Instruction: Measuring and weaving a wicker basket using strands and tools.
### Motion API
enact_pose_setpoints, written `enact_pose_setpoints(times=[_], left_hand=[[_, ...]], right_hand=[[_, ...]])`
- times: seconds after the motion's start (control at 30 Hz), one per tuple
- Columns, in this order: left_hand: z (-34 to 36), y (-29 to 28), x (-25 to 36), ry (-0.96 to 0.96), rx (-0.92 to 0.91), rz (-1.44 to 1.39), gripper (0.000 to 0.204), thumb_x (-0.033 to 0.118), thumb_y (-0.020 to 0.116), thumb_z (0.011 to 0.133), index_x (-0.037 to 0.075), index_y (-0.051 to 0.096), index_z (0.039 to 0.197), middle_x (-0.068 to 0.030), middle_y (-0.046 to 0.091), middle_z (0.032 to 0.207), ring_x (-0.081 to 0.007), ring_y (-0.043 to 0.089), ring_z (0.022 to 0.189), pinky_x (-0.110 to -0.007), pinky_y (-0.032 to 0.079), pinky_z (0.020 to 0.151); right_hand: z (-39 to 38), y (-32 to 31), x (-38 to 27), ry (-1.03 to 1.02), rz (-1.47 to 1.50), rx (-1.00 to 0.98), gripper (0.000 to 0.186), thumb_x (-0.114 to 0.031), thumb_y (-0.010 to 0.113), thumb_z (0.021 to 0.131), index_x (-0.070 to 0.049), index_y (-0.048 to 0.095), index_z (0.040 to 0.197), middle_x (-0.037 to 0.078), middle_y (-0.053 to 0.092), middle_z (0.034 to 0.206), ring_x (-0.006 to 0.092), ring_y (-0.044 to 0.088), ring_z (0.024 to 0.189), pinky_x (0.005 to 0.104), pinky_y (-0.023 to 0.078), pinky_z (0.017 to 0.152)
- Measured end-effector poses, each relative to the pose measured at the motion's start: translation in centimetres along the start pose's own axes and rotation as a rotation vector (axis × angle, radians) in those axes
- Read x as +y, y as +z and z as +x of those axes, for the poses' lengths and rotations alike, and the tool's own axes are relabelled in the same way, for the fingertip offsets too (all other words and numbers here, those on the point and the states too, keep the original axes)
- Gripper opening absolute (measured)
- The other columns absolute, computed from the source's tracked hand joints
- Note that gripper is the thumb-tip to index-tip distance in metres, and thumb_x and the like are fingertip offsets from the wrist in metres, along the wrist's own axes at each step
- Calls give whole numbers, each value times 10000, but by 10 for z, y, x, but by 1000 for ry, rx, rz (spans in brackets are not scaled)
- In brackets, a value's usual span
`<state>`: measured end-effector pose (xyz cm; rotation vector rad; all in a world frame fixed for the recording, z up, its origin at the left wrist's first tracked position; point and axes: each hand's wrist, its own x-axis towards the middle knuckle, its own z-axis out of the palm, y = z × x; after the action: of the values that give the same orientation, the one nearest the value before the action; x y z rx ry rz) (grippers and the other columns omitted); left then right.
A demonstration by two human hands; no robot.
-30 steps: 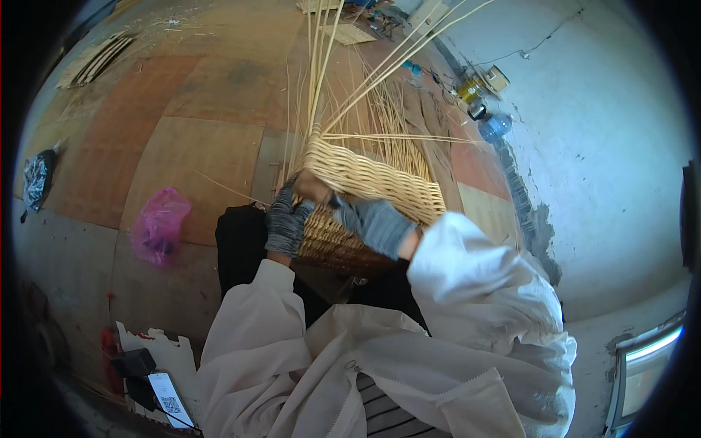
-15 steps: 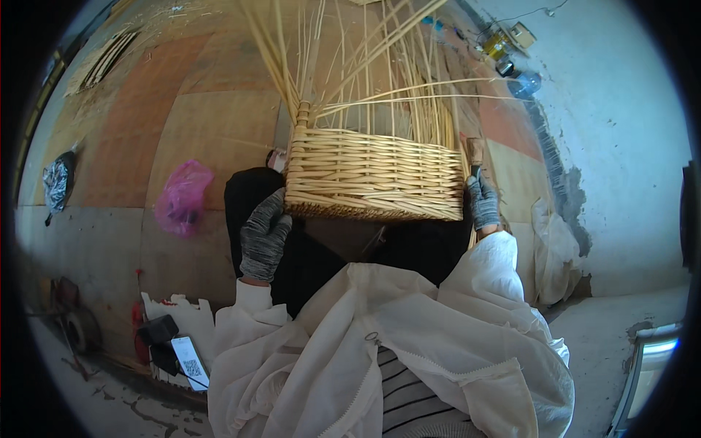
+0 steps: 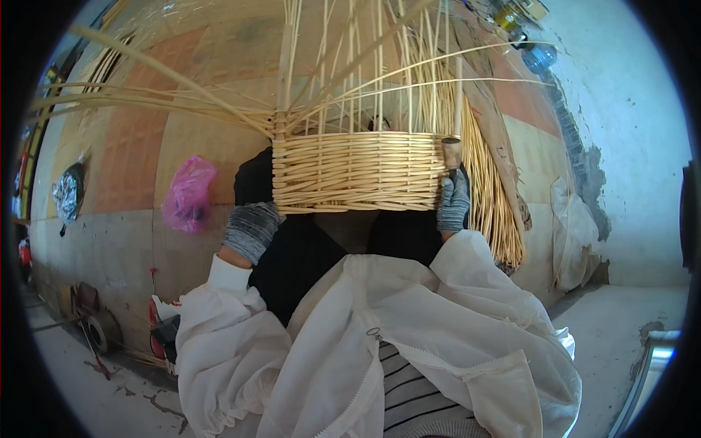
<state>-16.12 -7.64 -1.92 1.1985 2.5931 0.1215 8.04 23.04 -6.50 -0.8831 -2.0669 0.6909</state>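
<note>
A partly woven wicker basket [image 3: 358, 171] of pale willow rods stands before me, resting over my dark-trousered knees, with long unwoven stakes rising from its far edge. At its lower left corner is my left hand [image 3: 252, 228] in a grey striped glove, closed on the basket, fingertips hidden behind the weave. My right hand [image 3: 453, 203], gloved alike, is closed at the right side around a tool [image 3: 453, 155] with a wooden cylindrical end and a dark shank. That hand also touches the basket's right edge. The tool's other end cannot be seen.
Loose willow rods [image 3: 496, 212] lie in a long bundle right of the basket. Long rods fan out left and right from its corners. A pink plastic bag [image 3: 188, 195] and a silvery-black bag [image 3: 69, 193] lie left. A whitish sack [image 3: 573, 233] sits by the right wall.
The basket has shifted slightly left and turned, uncovering the rod bundle at right. A group of rods has swung out to the left. My left hand has turned further under the corner; the tool moved left.
</note>
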Motion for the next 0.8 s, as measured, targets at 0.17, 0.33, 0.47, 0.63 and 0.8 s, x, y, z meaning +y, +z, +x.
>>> enact_pose_setpoints(times=[0.17,0.33,0.47,0.63,0.8], left_hand=[[11,6,-5,40,-30,30,419,357,625,753,164,570,1121,-134,626,939,-269,611,845,-355,480,740],[2,18,-10,-29,97,-543,543,317,636,784,66,458,1231,-142,571,1112,-232,549,1028,-334,427,876],[16,28,29,-71,540,-1316,546,203,583,855,-21,349,1294,-123,476,1227,-180,445,1128,-291,345,953],[38,22,55,-61,590,-1315,409,231,506,902,-14,440,1223,-77,535,1096,-133,499,957,-258,403,863],[37,35,40,-102,705,-1357,316,231,498,905,-13,516,1105,-52,551,970,-123,499,858,-260,419,772]], right_hand=[[5,-7,-11,-142,-135,63,387,-229,471,891,12,457,1193,207,523,1101,318,503,1023,352,372,909],[4,-60,-29,-107,-187,-166,335,-228,467,883,1,520,1120,193,528,1085,335,483,1036,352,372,907],[-35,-134,-111,-54,185,-186,275,-231,462,881,-16,575,1010,145,564,938,275,503,867,330,399,782],[-130,-28,-23,65,82,-413,234,-242,532,838,-59,585,974,42,575,766,144,465,593,290,389,555],[-98,-53,-100,356,336,-637,254,-270,447,893,-39,551,896,153,584,721,261,604,662,372,455,573]])
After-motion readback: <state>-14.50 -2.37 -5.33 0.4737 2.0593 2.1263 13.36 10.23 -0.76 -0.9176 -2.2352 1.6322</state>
